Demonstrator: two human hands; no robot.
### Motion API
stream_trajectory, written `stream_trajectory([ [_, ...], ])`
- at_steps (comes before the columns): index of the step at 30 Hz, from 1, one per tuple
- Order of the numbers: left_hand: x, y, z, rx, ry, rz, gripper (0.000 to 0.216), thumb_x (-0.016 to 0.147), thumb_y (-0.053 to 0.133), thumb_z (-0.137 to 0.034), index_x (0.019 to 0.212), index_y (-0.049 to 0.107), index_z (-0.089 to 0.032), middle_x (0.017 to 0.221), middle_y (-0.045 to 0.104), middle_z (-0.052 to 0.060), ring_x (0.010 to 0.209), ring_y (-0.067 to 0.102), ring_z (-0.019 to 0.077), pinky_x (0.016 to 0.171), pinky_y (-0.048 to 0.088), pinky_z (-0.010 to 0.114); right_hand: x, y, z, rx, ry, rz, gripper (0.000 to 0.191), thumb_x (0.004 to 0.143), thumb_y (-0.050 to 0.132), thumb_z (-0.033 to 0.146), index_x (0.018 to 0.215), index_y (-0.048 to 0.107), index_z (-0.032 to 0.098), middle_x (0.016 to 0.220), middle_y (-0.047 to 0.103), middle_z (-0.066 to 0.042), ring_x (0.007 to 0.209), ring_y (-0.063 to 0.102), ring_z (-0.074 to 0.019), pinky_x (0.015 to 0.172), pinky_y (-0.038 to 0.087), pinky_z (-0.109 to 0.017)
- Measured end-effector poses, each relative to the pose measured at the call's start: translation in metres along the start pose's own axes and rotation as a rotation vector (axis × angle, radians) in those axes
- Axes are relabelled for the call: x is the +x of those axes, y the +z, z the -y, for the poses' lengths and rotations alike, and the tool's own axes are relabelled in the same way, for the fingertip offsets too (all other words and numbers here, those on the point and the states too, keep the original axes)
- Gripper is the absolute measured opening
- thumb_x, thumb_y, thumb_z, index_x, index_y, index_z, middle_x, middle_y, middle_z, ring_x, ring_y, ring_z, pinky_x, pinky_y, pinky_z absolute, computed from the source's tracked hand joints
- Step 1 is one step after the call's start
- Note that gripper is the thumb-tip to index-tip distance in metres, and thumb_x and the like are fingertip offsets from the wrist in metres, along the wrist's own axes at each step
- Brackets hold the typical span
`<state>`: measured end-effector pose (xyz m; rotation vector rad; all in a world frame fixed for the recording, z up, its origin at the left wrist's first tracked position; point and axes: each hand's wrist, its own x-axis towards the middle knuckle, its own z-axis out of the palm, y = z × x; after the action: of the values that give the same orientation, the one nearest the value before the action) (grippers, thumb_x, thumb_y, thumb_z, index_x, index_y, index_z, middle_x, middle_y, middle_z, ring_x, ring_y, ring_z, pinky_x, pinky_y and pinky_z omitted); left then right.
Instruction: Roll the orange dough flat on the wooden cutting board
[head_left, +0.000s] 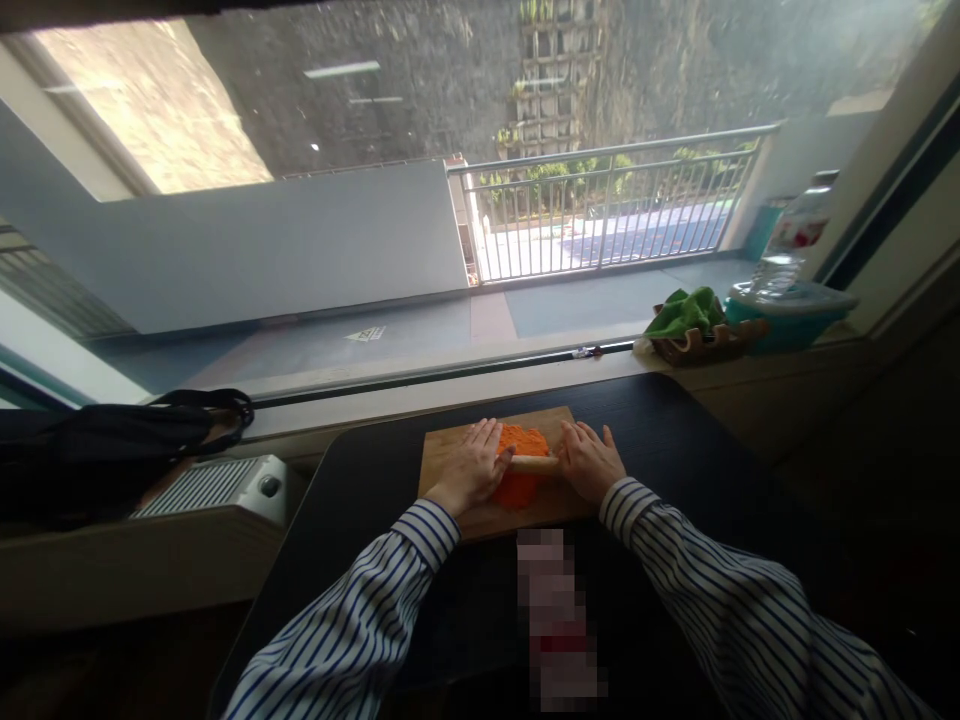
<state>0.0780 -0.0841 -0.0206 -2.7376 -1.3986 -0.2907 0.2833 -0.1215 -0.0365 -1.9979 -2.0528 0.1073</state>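
A pale rolling pin (534,465) lies crosswise over a flattened orange dough-like sheet (525,438), which shows on both sides of it. Beneath them is a wooden board (442,452). My left hand (472,465) covers the pin's left end, its fingers pointing forward and its thumb along the pin. At the other end, my right hand (591,460) is closed over the pin with the fingertips forward. Both palms hide the pin's ends. The sheet's far edge is rough and uneven.
The board rests on a dark table (645,420) against a window sill. On the sill, a green cloth (686,312) lies in a brown basket (697,345), beside a teal-sided box (795,320) with a plastic bottle (791,235) on it. A black bag (97,450) and a white radiator (255,490) are at left.
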Motion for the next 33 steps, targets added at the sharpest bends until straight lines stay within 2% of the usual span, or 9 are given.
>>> stream_trajectory([
  [3,0.011,0.008,-0.007,0.04,0.041,-0.035,0.06,0.091,0.017,-0.045,0.127,0.041,-0.003,0.134,0.042,0.018,0.127,0.032,0.0232,0.107,0.023,0.04,0.0,0.001,0.0,0.002,0.014,0.005,0.048,0.085,0.029,0.026,0.13,0.035,0.012,0.132,0.044,-0.011,0.125,0.03,-0.0214,0.103,0.013,-0.052],
  [9,0.017,0.02,-0.008,0.082,-0.01,-0.093,0.056,0.091,0.019,-0.043,0.13,0.04,-0.008,0.133,0.043,0.015,0.128,0.032,0.0239,0.108,0.02,0.042,0.009,0.001,0.0,-0.036,0.022,0.003,0.049,0.09,0.021,0.036,0.133,0.032,0.015,0.134,0.043,-0.01,0.126,0.029,-0.0227,0.103,0.012,-0.052],
  [15,0.036,0.023,-0.002,0.046,-0.067,-0.051,0.056,0.091,0.018,-0.041,0.132,0.037,-0.009,0.135,0.041,0.014,0.128,0.03,0.0244,0.107,0.022,0.043,0.033,-0.002,-0.004,-0.094,0.01,-0.002,0.049,0.09,0.018,0.035,0.135,0.03,0.018,0.138,0.037,-0.008,0.129,0.022,-0.0233,0.103,0.007,-0.054],
  [19,0.046,0.024,0.001,0.032,-0.082,-0.033,0.056,0.09,0.019,-0.043,0.133,0.037,-0.011,0.136,0.041,0.013,0.129,0.03,0.0244,0.107,0.022,0.043,0.044,-0.003,-0.006,-0.095,0.045,0.06,0.049,0.089,0.02,0.035,0.134,0.032,0.018,0.139,0.035,-0.009,0.13,0.019,-0.0243,0.102,0.006,-0.055],
  [22,0.041,0.022,-0.001,0.038,-0.074,-0.007,0.057,0.09,0.018,-0.043,0.132,0.037,-0.01,0.136,0.04,0.014,0.129,0.03,0.0251,0.106,0.023,0.044,0.038,-0.003,-0.006,-0.084,0.025,0.08,0.049,0.088,0.022,0.036,0.133,0.033,0.02,0.14,0.034,-0.009,0.13,0.019,-0.025,0.101,0.007,-0.057],
  [28,0.016,0.014,-0.011,0.069,-0.029,0.022,0.058,0.089,0.022,-0.044,0.131,0.038,-0.006,0.136,0.039,0.016,0.129,0.029,0.0261,0.107,0.023,0.043,0.005,0.003,0.0,-0.1,-0.02,0.029,0.05,0.09,0.02,0.038,0.133,0.034,0.017,0.14,0.034,-0.012,0.13,0.02,-0.0257,0.101,0.008,-0.057],
  [33,0.02,0.014,-0.011,0.072,-0.015,0.0,0.055,0.089,0.023,-0.041,0.132,0.037,-0.009,0.137,0.039,0.015,0.129,0.028,0.0257,0.107,0.023,0.044,0.004,0.002,0.003,-0.134,0.003,-0.009,0.049,0.09,0.02,0.037,0.132,0.036,0.017,0.14,0.034,-0.011,0.13,0.02,-0.0259,0.101,0.005,-0.057],
])
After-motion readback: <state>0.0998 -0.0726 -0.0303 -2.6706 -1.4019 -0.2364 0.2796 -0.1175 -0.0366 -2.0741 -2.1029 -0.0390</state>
